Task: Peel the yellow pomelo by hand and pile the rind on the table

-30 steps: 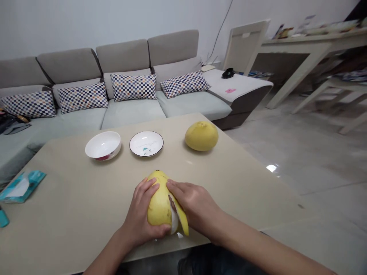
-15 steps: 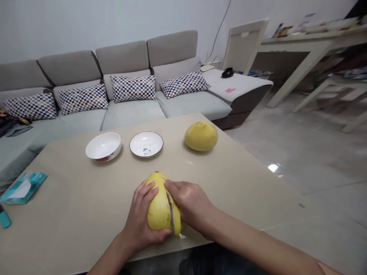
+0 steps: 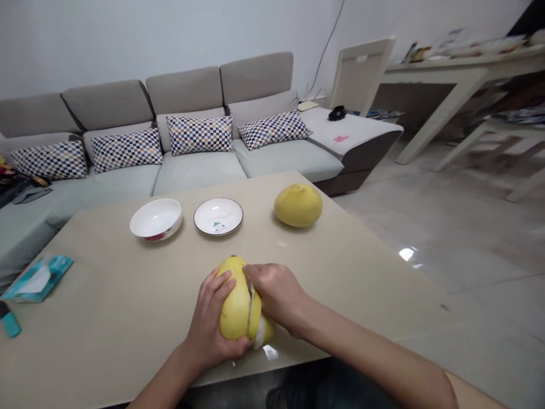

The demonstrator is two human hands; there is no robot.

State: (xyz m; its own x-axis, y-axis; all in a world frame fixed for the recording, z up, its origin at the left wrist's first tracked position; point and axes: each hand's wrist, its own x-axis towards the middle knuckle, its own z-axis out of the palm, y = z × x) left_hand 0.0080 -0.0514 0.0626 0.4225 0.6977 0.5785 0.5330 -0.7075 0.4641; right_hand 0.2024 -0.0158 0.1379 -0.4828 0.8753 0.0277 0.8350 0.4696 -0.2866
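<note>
A yellow pomelo (image 3: pixel 234 311) stands near the front edge of the table, its rind split down the right side. My left hand (image 3: pixel 206 315) wraps round its left side, fingers over the top and thumb low at the front. With bent fingers my right hand (image 3: pixel 279 292) grips the loosened peel (image 3: pixel 255 318) at the split; its fingertips are partly hidden. White pith shows along the parted rind. Farther back on the right lies a second, whole pomelo (image 3: pixel 298 205), which neither hand touches.
A white bowl (image 3: pixel 156 218) and a dark-rimmed plate (image 3: pixel 218 216) stand behind my hands on the table (image 3: pixel 128 295). To the left lie a tissue pack (image 3: pixel 38 278) and a teal-and-black object (image 3: pixel 9 321). Beyond the table runs a grey sofa (image 3: pixel 191 170) with checked cushions.
The peel strip has come farther away from the pomelo, its lower end bending outward and showing more white pith. My right hand has shifted slightly up. My left hand keeps its hold.
</note>
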